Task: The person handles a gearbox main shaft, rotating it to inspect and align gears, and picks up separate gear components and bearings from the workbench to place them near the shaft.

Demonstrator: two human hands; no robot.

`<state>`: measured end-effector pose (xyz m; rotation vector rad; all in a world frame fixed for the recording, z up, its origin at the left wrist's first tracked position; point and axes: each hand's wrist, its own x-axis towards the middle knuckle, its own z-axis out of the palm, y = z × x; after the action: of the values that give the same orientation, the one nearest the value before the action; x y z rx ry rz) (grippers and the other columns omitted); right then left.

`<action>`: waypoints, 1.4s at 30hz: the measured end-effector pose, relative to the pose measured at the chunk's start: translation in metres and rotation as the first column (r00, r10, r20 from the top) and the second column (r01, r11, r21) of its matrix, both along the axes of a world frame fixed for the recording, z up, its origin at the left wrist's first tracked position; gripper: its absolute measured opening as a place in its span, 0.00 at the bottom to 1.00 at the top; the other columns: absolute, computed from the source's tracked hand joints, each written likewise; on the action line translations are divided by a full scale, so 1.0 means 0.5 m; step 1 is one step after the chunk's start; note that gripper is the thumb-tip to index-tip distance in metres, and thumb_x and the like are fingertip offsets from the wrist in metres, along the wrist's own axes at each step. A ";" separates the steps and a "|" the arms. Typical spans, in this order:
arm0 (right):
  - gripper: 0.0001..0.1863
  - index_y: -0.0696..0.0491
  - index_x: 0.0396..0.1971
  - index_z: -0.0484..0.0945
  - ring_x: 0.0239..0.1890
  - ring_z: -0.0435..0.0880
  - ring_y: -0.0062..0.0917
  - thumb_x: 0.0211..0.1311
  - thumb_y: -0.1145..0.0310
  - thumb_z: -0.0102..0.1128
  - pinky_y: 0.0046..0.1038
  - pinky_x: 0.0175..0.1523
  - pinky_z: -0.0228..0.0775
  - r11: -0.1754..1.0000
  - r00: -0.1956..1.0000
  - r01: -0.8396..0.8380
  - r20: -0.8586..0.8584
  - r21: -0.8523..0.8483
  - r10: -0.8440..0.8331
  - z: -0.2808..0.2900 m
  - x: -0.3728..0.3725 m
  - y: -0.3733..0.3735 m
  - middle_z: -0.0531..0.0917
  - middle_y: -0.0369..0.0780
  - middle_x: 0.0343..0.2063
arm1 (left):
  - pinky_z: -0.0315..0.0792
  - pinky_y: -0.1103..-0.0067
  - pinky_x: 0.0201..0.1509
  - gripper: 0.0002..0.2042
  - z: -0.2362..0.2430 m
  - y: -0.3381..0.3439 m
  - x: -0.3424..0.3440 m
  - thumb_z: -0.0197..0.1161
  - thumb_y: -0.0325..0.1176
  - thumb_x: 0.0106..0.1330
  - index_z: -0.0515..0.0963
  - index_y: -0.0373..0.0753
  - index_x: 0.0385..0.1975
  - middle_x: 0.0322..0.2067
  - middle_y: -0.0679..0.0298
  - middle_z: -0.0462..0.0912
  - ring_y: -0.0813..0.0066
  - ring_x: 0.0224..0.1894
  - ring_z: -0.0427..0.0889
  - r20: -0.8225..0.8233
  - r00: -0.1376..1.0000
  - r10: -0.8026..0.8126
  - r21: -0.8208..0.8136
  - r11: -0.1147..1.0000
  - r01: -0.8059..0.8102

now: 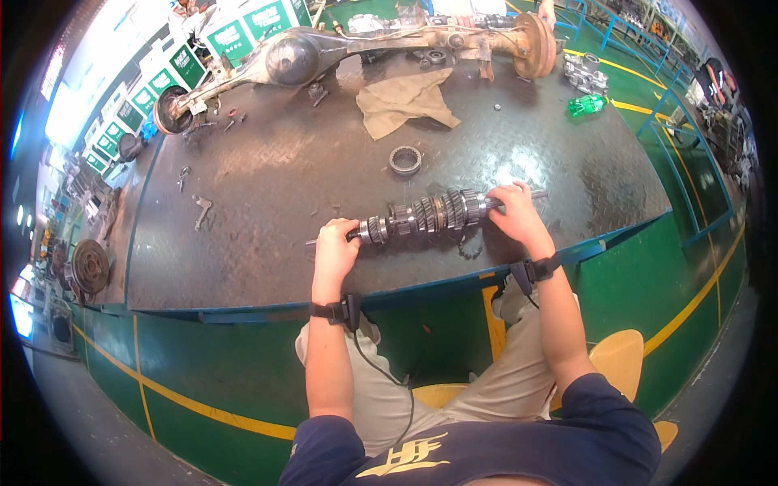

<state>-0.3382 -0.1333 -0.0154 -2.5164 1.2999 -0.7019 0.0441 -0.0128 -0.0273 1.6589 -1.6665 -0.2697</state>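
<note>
I look down on a dark metal worktop (267, 194) with a raised tread pattern, rubbed brown and shiny in places and edged in blue. Around it runs a green floor (211, 348) crossed by yellow lines; green and white panels (229, 40) stand in a row at upper left, and blue railings (682, 180) at right. One gear shaft (440, 212), a steel rod carrying several toothed gears, lies crosswise near the worktop's front edge, its right end slightly farther from me. Two bare hands hold it: my left hand (335, 236) is closed around its left end, and my right hand (515, 207) grips it near the right end, fingers curled over the rod. I cannot tell whether the shaft touches the metal beneath. Beyond it I count one toothed ring (405, 160), one crumpled brown cloth (405, 104) and one green bottle (587, 105) lying on its side. One long axle (356, 45) spans the far side, with two round drums, one at each end. One small forked part (203, 211) lies to the left.
</note>
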 end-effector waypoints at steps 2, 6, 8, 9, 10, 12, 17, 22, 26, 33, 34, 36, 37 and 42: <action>0.12 0.54 0.41 0.84 0.48 0.84 0.38 0.55 0.73 0.66 0.44 0.72 0.55 1.000 1.000 0.002 0.010 -0.014 -0.002 -0.001 -0.001 -0.002 0.86 0.42 0.36 | 0.79 0.64 0.55 0.16 0.003 -0.001 -0.003 0.70 0.19 0.51 0.86 0.29 0.42 0.40 0.48 0.88 0.47 0.46 0.86 -0.007 1.000 0.028 0.048 0.998 -0.028; 0.12 0.54 0.40 0.84 0.48 0.84 0.38 0.55 0.74 0.65 0.44 0.73 0.55 1.000 1.000 -0.026 0.007 -0.005 0.026 0.001 0.003 -0.008 0.86 0.42 0.37 | 0.79 0.64 0.55 0.16 0.007 0.000 -0.002 0.70 0.19 0.51 0.86 0.29 0.42 0.40 0.48 0.88 0.47 0.46 0.86 0.006 1.000 0.019 -0.006 1.000 -0.019; 0.12 0.54 0.41 0.84 0.49 0.84 0.38 0.55 0.74 0.66 0.45 0.73 0.55 1.000 1.000 -0.025 0.005 -0.004 0.025 -0.002 -0.002 -0.009 0.87 0.42 0.38 | 0.79 0.63 0.54 0.15 0.012 -0.003 -0.011 0.71 0.19 0.51 0.87 0.30 0.42 0.39 0.48 0.88 0.47 0.46 0.86 -0.008 0.999 0.033 0.012 0.999 -0.033; 0.12 0.54 0.41 0.84 0.49 0.84 0.38 0.55 0.74 0.66 0.45 0.73 0.55 0.999 0.999 -0.036 -0.004 -0.003 0.036 0.000 -0.002 -0.007 0.87 0.42 0.38 | 0.79 0.63 0.54 0.15 0.012 -0.003 -0.012 0.71 0.19 0.51 0.87 0.30 0.42 0.39 0.48 0.88 0.47 0.46 0.86 -0.017 0.999 0.044 0.013 0.999 -0.044; 0.12 0.54 0.42 0.84 0.49 0.84 0.38 0.56 0.73 0.67 0.45 0.74 0.55 0.999 1.000 -0.020 -0.003 0.026 0.020 0.003 -0.003 -0.005 0.87 0.42 0.39 | 0.79 0.63 0.54 0.15 0.012 -0.006 -0.012 0.72 0.20 0.51 0.87 0.30 0.42 0.39 0.47 0.88 0.46 0.45 0.86 -0.022 0.998 0.055 0.037 0.998 -0.054; 0.13 0.53 0.42 0.85 0.49 0.84 0.38 0.56 0.73 0.67 0.45 0.74 0.54 0.998 1.000 -0.015 -0.012 0.056 0.015 0.005 0.000 -0.005 0.87 0.42 0.39 | 0.79 0.63 0.54 0.15 0.012 -0.010 -0.006 0.73 0.21 0.51 0.87 0.30 0.42 0.39 0.47 0.89 0.46 0.45 0.86 -0.035 0.996 0.077 0.064 0.995 -0.075; 0.13 0.54 0.42 0.85 0.49 0.84 0.37 0.56 0.73 0.68 0.46 0.74 0.55 0.999 1.000 -0.011 0.023 0.032 0.010 -0.004 0.002 -0.008 0.87 0.41 0.39 | 0.80 0.63 0.55 0.16 0.003 -0.025 0.023 0.73 0.23 0.51 0.89 0.32 0.43 0.40 0.42 0.88 0.45 0.46 0.88 -0.039 0.987 0.154 0.091 0.984 -0.150; 0.13 0.53 0.42 0.85 0.48 0.85 0.37 0.56 0.73 0.68 0.46 0.74 0.55 0.999 0.999 -0.029 0.034 0.036 0.028 -0.007 -0.005 -0.009 0.87 0.41 0.39 | 0.79 0.63 0.57 0.16 0.010 -0.036 0.029 0.71 0.24 0.53 0.89 0.33 0.44 0.41 0.44 0.88 0.46 0.47 0.87 -0.016 0.978 0.209 0.072 0.975 -0.208; 0.13 0.53 0.43 0.85 0.48 0.85 0.37 0.56 0.73 0.67 0.47 0.75 0.54 1.000 1.000 -0.003 0.015 0.026 0.003 -0.004 0.002 -0.001 0.87 0.40 0.39 | 0.78 0.62 0.60 0.18 -0.007 -0.035 0.039 0.70 0.24 0.55 0.87 0.33 0.48 0.45 0.46 0.88 0.46 0.50 0.85 -0.023 0.982 0.188 0.106 0.977 -0.185; 0.13 0.53 0.42 0.85 0.48 0.85 0.37 0.55 0.73 0.67 0.49 0.76 0.51 0.999 0.999 0.026 0.024 0.034 -0.026 -0.004 0.002 -0.003 0.87 0.40 0.38 | 0.77 0.61 0.62 0.19 -0.004 -0.034 0.028 0.71 0.23 0.55 0.87 0.33 0.49 0.46 0.47 0.88 0.45 0.52 0.85 0.089 0.970 0.227 0.059 0.971 -0.232; 0.13 0.53 0.42 0.85 0.48 0.85 0.37 0.55 0.73 0.67 0.49 0.76 0.52 0.999 0.999 0.029 0.030 0.042 -0.031 -0.006 -0.001 -0.004 0.87 0.40 0.38 | 0.77 0.61 0.62 0.20 0.003 -0.035 0.023 0.71 0.23 0.54 0.86 0.32 0.50 0.47 0.46 0.88 0.45 0.53 0.84 0.090 0.972 0.218 0.075 0.971 -0.225; 0.13 0.53 0.42 0.85 0.48 0.85 0.37 0.54 0.73 0.67 0.49 0.76 0.52 0.999 0.999 0.030 0.044 0.043 -0.032 -0.008 -0.001 -0.009 0.87 0.40 0.38 | 0.77 0.60 0.62 0.21 0.009 -0.037 0.017 0.72 0.24 0.54 0.85 0.32 0.52 0.48 0.46 0.88 0.45 0.53 0.84 0.095 0.973 0.213 0.084 0.972 -0.221; 0.13 0.53 0.42 0.86 0.48 0.85 0.37 0.54 0.73 0.67 0.50 0.76 0.52 0.999 0.999 0.028 0.032 0.033 -0.029 -0.009 0.000 -0.006 0.87 0.40 0.38 | 0.76 0.60 0.63 0.22 0.007 -0.035 0.015 0.72 0.24 0.54 0.85 0.32 0.52 0.49 0.46 0.87 0.45 0.54 0.84 0.129 0.968 0.217 0.096 0.969 -0.230; 0.14 0.53 0.42 0.86 0.48 0.85 0.38 0.53 0.73 0.67 0.50 0.75 0.53 1.000 0.999 0.021 0.024 0.015 -0.021 -0.007 0.003 -0.002 0.87 0.41 0.38 | 0.74 0.59 0.66 0.25 0.008 -0.027 0.006 0.75 0.27 0.53 0.82 0.31 0.54 0.50 0.45 0.86 0.45 0.57 0.82 0.129 0.963 0.237 0.068 0.967 -0.247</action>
<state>-0.3366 -0.1343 -0.0188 -2.4783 1.3205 -0.7218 0.0474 -0.0266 -0.0232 1.9546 -1.5353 -0.1224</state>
